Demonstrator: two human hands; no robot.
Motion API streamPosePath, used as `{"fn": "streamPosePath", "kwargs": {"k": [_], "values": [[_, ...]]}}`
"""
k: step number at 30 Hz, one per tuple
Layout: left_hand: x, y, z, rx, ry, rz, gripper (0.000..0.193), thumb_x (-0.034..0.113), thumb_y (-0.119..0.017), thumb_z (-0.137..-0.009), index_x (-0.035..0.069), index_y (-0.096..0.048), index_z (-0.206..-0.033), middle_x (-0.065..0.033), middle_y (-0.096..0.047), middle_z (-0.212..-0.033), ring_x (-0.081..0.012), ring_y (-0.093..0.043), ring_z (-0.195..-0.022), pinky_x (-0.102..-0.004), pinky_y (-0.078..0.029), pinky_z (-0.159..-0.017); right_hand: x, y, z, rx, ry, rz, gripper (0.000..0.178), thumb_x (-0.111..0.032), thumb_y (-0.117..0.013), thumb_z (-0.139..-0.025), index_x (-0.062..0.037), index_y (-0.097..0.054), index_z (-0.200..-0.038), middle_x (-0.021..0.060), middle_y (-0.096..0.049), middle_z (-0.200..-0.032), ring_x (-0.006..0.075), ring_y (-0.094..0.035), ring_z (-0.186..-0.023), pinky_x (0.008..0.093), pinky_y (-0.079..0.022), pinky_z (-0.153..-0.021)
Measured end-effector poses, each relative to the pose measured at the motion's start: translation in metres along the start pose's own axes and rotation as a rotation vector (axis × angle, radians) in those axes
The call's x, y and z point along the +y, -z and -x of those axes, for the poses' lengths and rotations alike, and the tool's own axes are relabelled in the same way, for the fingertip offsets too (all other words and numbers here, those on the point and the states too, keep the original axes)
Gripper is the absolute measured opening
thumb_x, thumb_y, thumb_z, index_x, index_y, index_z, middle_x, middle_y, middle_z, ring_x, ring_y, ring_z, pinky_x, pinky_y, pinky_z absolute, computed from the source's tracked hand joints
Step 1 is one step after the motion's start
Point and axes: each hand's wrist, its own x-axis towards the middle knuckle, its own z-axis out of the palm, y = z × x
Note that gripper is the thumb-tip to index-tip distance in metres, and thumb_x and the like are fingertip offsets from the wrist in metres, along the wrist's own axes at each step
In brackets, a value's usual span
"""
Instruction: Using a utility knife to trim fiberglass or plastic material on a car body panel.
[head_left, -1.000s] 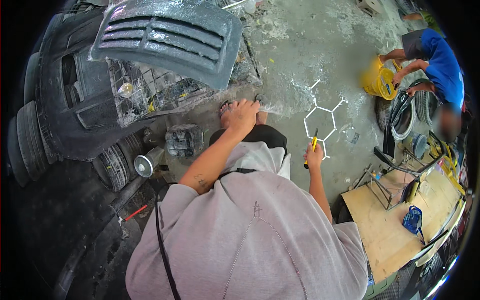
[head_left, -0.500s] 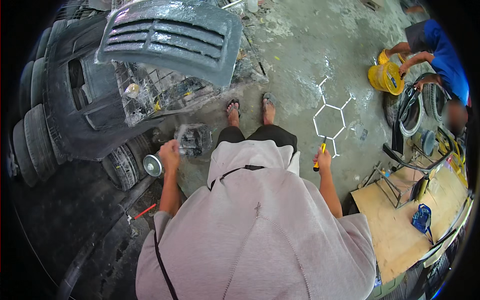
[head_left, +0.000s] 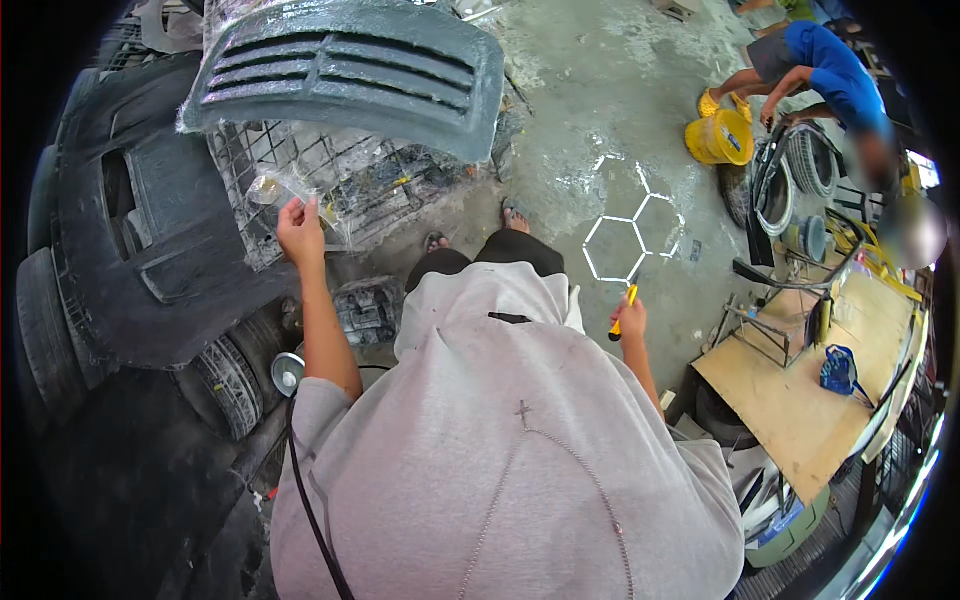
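My right hand point(head_left: 628, 318) is closed round a yellow and black utility knife point(head_left: 622, 313) held upright over the floor at my right side. My left hand point(head_left: 302, 235) reaches forward to a clear plastic wrapping point(head_left: 323, 212) on a messy wire-grid stand point(head_left: 262, 222). Its fingers are bent together at the plastic's edge; whether they grip it I cannot make out. A small tan item point(head_left: 264, 190) lies under the plastic beside my fingertips. Beyond them, a dark grey slotted panel point(head_left: 340, 80) with a glossy, ragged-edged surface rests across the stand.
Tyres point(head_left: 228, 385) and a large black body part point(head_left: 150, 230) crowd the left. On the right stand a yellow bucket point(head_left: 720, 138) and a plywood sheet point(head_left: 760, 400); a person in blue point(head_left: 835, 65) bends nearby. Bright hexagonal lines point(head_left: 612, 248), seemingly reflected light, show on the concrete.
My left hand has moved forward from beside the tyres to the plastic on the stand. The view has shifted, and my right hand still holds the utility knife.
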Motion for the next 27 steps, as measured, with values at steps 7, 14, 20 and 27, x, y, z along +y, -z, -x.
{"fn": "streamPosePath", "kwargs": {"k": [7, 14, 20, 27], "values": [[-0.005, -0.006, -0.027, -0.183, -0.028, -0.078, 0.041, 0.021, -0.075, -0.088, -0.004, -0.065, -0.119, -0.0120, -0.072, -0.098, -0.0159, -0.068, -0.085, -0.0284, -0.053, -0.078, 0.090, -0.024, 0.068, -0.096, 0.190, 0.638, 0.034, -0.033, -0.061, -0.094, -0.0003, -0.063, -0.089, 0.0109, -0.064, -0.072, 0.0207, -0.061, -0.055, 0.0395, -0.052, -0.055], [0.014, -0.006, -0.033, -0.148, -0.225, -0.217, 0.040, 0.022, -0.074, -0.088, -0.002, -0.066, -0.119, -0.0141, -0.070, -0.098, -0.0222, -0.067, -0.080, -0.0325, -0.053, -0.071, 0.035, -0.024, 0.083, -0.110, -0.119, 0.256, 0.037, -0.037, -0.058, -0.097, -0.0018, -0.061, -0.085, 0.0119, -0.066, -0.079, 0.0189, -0.064, -0.063, 0.0396, -0.050, -0.056], [-0.006, 0.016, -0.023, 0.000, -0.353, -0.468, 0.031, 0.028, -0.067, -0.093, 0.005, -0.071, -0.113, -0.0161, -0.064, -0.115, -0.0322, -0.064, -0.096, -0.0407, -0.051, -0.083, 0.014, -0.052, 0.024, -0.167, 0.018, 0.512, 0.029, -0.034, -0.060, -0.095, -0.0061, -0.061, -0.085, 0.0047, -0.062, -0.063, 0.0167, -0.060, -0.051, 0.0339, -0.049, -0.048], [0.035, -0.044, 0.048, -0.171, -0.087, 0.008, 0.031, 0.016, -0.069, -0.091, -0.001, -0.067, -0.117, -0.0091, -0.071, -0.104, -0.0148, -0.064, -0.097, -0.0284, -0.050, -0.085, -0.016, -0.064, -0.046, -0.171, 0.355, 0.775, 0.027, -0.033, -0.065, -0.086, -0.0077, -0.066, -0.095, 0.0124, -0.070, -0.075, 0.0239, -0.069, -0.064, 0.0381, -0.054, -0.057]]}}
